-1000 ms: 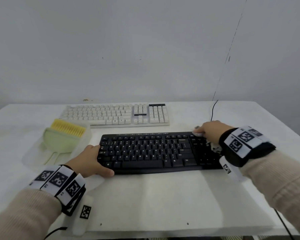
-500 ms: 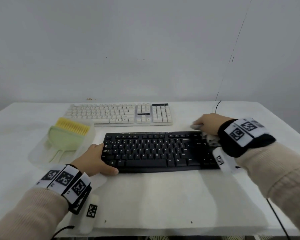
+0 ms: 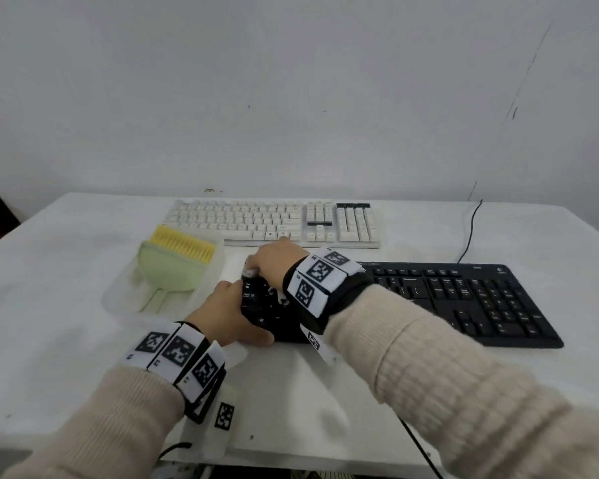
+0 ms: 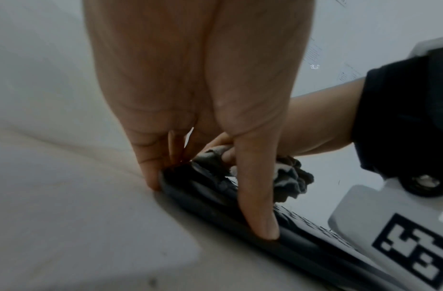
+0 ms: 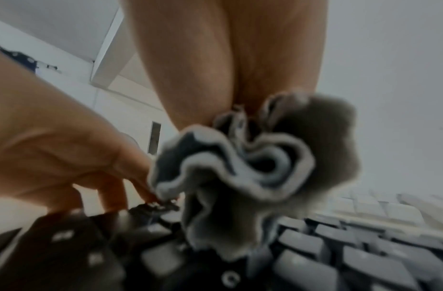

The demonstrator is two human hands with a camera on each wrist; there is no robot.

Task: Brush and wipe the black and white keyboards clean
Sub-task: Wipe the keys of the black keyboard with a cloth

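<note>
Our right hand (image 3: 274, 259) has swept its bunched grey-and-white cloth (image 5: 242, 173) leftward across the flat black plastic keyboard (image 3: 464, 299); our left hand (image 3: 225, 312) grips its end, steadying it.

wall (image 3: 291, 81): plain pale grey, thin crack at right | table (image 3: 66, 271): white top
</note>
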